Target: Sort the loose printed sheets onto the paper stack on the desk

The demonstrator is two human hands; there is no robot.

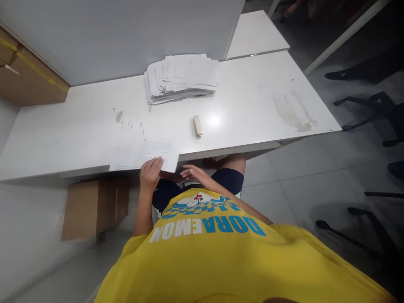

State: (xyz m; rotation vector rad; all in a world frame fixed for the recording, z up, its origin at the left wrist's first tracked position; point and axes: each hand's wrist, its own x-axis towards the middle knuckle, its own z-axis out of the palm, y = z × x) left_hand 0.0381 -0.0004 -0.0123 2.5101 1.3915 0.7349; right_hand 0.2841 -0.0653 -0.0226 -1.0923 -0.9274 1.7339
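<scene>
Printed paper sheets (158, 148) lie at the table's front edge, with their near right corner sticking out past it. My left hand (150, 173) grips them at the near edge, fingers on top and the thumb hidden. To the right, just off the paper's corner, my right hand (194, 172) hovers in front of the table with its fingers stretched out and nothing in them. A small cream stapler (198, 126) rests on the table beyond my right hand. Farther back, a thick, uneven stack of papers (186, 78) stands near the grey partition.
The white table (249, 97) has greyish stains at left and right. A grey partition (126, 38) rises behind it. One cardboard box (41, 80) sits at the back left, another cardboard box (82, 208) under the table. Black chair legs (350, 242) stand on the floor at right.
</scene>
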